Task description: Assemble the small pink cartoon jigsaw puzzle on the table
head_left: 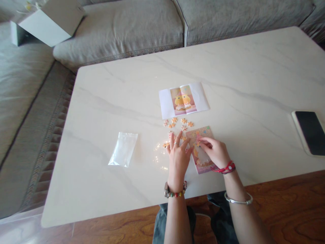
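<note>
My left hand (pixel 178 154) lies flat on the white marble table (pixel 106 112) with its fingers spread, touching loose orange puzzle pieces (pixel 177 122) and the left edge of a pink puzzle board (pixel 201 133). My right hand (pixel 215 151) rests on the board with its fingers curled in a pinch at a spot near the board's middle; whatever it pinches is too small to name. A folded reference picture (pixel 183 100) showing a yellow cartoon figure lies just beyond the pieces.
An empty clear plastic bag (pixel 123 149) lies to the left of the hands. A phone (pixel 310 131) sits near the table's right edge. A grey sofa (pixel 132 23) runs behind and to the left, with a white box (pixel 50 20) on it.
</note>
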The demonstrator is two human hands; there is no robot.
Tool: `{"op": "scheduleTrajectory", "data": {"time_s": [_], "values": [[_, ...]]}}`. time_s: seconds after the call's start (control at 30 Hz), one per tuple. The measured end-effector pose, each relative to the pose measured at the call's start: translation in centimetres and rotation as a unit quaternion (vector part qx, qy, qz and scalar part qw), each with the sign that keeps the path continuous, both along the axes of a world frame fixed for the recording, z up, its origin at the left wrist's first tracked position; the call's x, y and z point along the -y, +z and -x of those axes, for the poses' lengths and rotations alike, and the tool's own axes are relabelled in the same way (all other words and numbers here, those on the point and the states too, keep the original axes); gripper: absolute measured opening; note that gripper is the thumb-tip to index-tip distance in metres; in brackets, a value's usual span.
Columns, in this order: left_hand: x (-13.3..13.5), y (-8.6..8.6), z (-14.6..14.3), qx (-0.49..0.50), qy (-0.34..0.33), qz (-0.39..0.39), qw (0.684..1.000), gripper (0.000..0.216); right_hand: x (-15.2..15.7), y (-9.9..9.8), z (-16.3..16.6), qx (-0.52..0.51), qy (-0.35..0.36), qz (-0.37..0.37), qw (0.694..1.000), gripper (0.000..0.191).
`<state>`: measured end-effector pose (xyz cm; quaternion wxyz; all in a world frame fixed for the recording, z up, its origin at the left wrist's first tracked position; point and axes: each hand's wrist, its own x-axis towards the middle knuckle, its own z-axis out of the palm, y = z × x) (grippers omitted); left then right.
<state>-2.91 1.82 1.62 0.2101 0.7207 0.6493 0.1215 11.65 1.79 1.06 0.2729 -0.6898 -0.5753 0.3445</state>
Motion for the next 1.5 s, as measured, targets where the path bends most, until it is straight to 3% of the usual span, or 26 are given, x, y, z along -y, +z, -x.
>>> {"op": "scheduleTrajectory", "data": {"time_s": [0.77,1.0,1.23,1.33,1.5], "values": [[0.0,-0.3,-0.1,0.013,-0.007,-0.012,1.000,0.029,0.0,-0.7,1.4,0.102,-0.005,-0.067,0.992,0.017],[-0.1,0.0,-0.2,0.006,-0.007,-0.003,1.000,0.026,0.0,-1.0,1.1,0.143,0.071,-0.142,0.977,0.022],[-0.2,0.2,-0.2,-0.005,-0.002,0.007,1.000,0.028,0.8,0.7,1.3,0.244,0.175,-0.065,0.952,0.036],[-0.2,0.2,-0.3,-0.001,0.000,0.012,1.000,0.027,1.3,1.6,1.9,0.304,0.183,-0.023,0.934,0.037],[-0.2,-0.2,0.6,0.037,0.003,-0.009,0.999,0.030,1.6,0.8,1.6,0.276,0.187,-0.065,0.940,0.045]]}}
